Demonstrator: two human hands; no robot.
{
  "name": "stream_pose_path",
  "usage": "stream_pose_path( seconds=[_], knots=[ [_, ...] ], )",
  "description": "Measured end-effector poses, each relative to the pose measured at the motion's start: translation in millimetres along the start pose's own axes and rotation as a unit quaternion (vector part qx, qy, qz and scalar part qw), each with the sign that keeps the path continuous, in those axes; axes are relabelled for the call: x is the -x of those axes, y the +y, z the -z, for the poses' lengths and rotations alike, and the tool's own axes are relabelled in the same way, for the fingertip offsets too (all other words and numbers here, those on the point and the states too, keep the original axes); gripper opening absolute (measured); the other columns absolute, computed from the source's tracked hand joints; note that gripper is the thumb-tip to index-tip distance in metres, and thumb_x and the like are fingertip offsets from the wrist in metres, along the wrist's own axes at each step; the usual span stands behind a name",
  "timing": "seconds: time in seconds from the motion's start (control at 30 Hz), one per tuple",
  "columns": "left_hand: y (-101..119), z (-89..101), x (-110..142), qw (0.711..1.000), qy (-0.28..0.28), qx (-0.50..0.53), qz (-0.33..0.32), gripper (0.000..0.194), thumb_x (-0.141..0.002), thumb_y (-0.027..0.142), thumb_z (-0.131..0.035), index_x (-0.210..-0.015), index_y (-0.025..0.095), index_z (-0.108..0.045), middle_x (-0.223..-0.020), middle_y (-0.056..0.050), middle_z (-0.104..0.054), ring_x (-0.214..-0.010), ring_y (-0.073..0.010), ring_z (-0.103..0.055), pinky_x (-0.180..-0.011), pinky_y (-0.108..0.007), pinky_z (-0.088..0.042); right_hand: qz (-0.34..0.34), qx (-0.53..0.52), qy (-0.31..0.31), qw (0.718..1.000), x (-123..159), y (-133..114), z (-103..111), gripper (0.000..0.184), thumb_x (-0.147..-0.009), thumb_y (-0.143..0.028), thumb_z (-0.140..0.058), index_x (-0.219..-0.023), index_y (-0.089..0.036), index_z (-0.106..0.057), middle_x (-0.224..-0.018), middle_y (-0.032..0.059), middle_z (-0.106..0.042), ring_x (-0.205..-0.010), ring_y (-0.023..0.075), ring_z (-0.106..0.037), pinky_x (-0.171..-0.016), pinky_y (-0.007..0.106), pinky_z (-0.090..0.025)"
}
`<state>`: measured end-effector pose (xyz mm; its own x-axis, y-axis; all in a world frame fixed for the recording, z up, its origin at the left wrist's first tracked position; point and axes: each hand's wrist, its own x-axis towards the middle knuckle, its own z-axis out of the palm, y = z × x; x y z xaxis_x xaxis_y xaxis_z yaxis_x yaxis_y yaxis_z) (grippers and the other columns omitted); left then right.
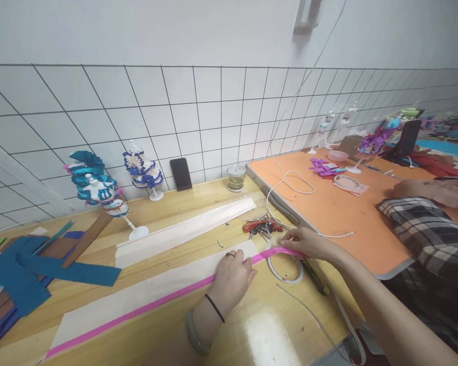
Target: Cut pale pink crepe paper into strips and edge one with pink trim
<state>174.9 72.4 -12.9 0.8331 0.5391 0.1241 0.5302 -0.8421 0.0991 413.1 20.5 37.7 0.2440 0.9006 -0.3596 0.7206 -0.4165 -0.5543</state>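
Observation:
A long white crepe paper strip (148,290) lies slantwise on the wooden table, with a narrow pink strip (137,311) along its near edge. My left hand (234,277), wearing a bangle and a black band, presses its curled fingers on both strips near their right end. Beyond the white paper, the pink strip runs to my right hand (299,242), whose fingers pinch its free end just above the table. Under that end lies a roll of white tape (286,269). Dark-handled scissors (316,277) are partly hidden beside my right hand.
Another white strip (187,229) lies behind. Blue and brown paper (72,269) piles up at left. Two decorated mini dress forms (99,190), a phone (181,174) and a clear jar (236,178) stand by the wall. A cable crosses the orange table (328,218), where another person's plaid sleeve (416,213) rests.

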Motion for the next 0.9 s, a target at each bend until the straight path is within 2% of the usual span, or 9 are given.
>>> stream_pose_path(
  seconds=[0.13,0.23,0.3,0.37,0.43,0.53,0.67,0.8,0.9],
  knots=[
    [-1.0,4.7,-1.1,1.0,-0.015,0.018,0.011,0.021,-0.084,0.037,-0.048,-0.091,0.02,-0.058,-0.084,-0.004,-0.049,-0.08,-0.0196,-0.051,-0.069,-0.031,-0.041,0.056,0.025,0.105,0.993,7.6,8.1,-1.4,0.034,-0.077,-0.045,-0.046,-0.088,-0.018,-0.063,-0.078,0.0049,-0.065,-0.069,0.0178,-0.057,-0.06,0.026,-0.042],
    [-1.5,7.6,-1.9,0.999,-0.025,0.028,0.015,0.022,-0.084,0.037,-0.047,-0.092,0.019,-0.058,-0.086,-0.005,-0.049,-0.081,-0.0192,-0.051,-0.07,-0.031,-0.041,0.101,0.021,0.203,0.974,25.3,7.6,-3.7,0.033,-0.08,-0.042,-0.042,-0.095,-0.018,-0.061,-0.096,0.0087,-0.064,-0.087,0.0217,-0.057,-0.075,0.031,-0.044],
    [-1.7,8.4,-2.4,0.999,-0.029,0.031,0.016,0.022,-0.085,0.036,-0.046,-0.093,0.02,-0.058,-0.086,-0.005,-0.05,-0.081,-0.0188,-0.051,-0.07,-0.031,-0.041,0.13,0.038,0.256,0.957,40.8,7.7,-6.9,0.032,-0.082,-0.042,-0.041,-0.095,-0.02,-0.06,-0.099,0.0088,-0.063,-0.092,0.0229,-0.056,-0.079,0.033,-0.043],
    [-2.1,8.2,-2.8,0.999,-0.03,0.033,0.016,0.022,-0.086,0.036,-0.045,-0.092,0.02,-0.058,-0.086,-0.004,-0.05,-0.08,-0.0182,-0.051,-0.07,-0.03,-0.041,0.129,0.06,0.286,0.947,55.1,10.6,-12.6,0.03,-0.082,-0.043,-0.04,-0.091,-0.022,-0.06,-0.095,0.0076,-0.064,-0.09,0.0228,-0.058,-0.077,0.033,-0.044],
    [-2.7,7.3,-3.2,0.999,-0.03,0.031,0.017,0.021,-0.085,0.036,-0.045,-0.091,0.021,-0.058,-0.086,-0.004,-0.05,-0.079,-0.018,-0.051,-0.069,-0.03,-0.041,0.095,0.09,0.283,0.95,65.0,16.9,-21.7,0.029,-0.082,-0.042,-0.04,-0.088,-0.023,-0.061,-0.091,0.0065,-0.065,-0.084,0.0219,-0.06,-0.071,0.031,-0.045],
    [-3.2,6.8,-3.6,0.999,-0.029,0.027,0.019,0.02,-0.085,0.036,-0.046,-0.09,0.021,-0.059,-0.085,-0.004,-0.051,-0.079,-0.0183,-0.052,-0.069,-0.03,-0.041,0.039,0.161,0.232,0.958,70.4,30.0,-40.0,0.027,-0.083,-0.039,-0.039,-0.086,-0.022,-0.061,-0.087,0.0069,-0.067,-0.077,0.0218,-0.062,-0.065,0.031,-0.045],
    [-3.0,12.9,-5.3,0.998,-0.047,0.037,0.024,0.024,-0.086,0.038,-0.043,-0.089,0.021,-0.06,-0.085,-0.004,-0.053,-0.079,-0.0181,-0.053,-0.069,-0.029,-0.041,0.005,0.244,0.209,0.947,69.7,42.5,-61.0,0.024,-0.083,-0.03,-0.037,-0.086,-0.022,-0.06,-0.085,0.008,-0.067,-0.077,0.0237,-0.063,-0.061,0.032,-0.044],
    [-3.0,21.6,-11.9,0.996,-0.062,0.062,0.026,0.028,-0.087,0.035,-0.04,-0.082,0.019,-0.061,-0.08,-0.004,-0.054,-0.075,-0.0168,-0.054,-0.067,-0.028,-0.04,-0.027,0.299,0.21,0.93,71.2,40.3,-66.0,0.023,-0.081,-0.019,-0.036,-0.086,-0.022,-0.059,-0.079,0.0081,-0.068,-0.075,0.024,-0.063,-0.054,0.029,-0.041],
    [-4.3,20.5,-22.9,0.992,-0.05,0.114,0.012,0.021,-0.085,0.026,-0.043,-0.077,0.018,-0.061,-0.076,-0.002,-0.055,-0.072,-0.0152,-0.054,-0.066,-0.025,-0.039,-0.06,0.307,0.21,0.926,74.5,35.5,-62.3,0.026,-0.08,-0.017,-0.035,-0.091,-0.021,-0.058,-0.074,0.0082,-0.068,-0.07,0.0242,-0.064,-0.051,0.029,-0.04]
  ],
)
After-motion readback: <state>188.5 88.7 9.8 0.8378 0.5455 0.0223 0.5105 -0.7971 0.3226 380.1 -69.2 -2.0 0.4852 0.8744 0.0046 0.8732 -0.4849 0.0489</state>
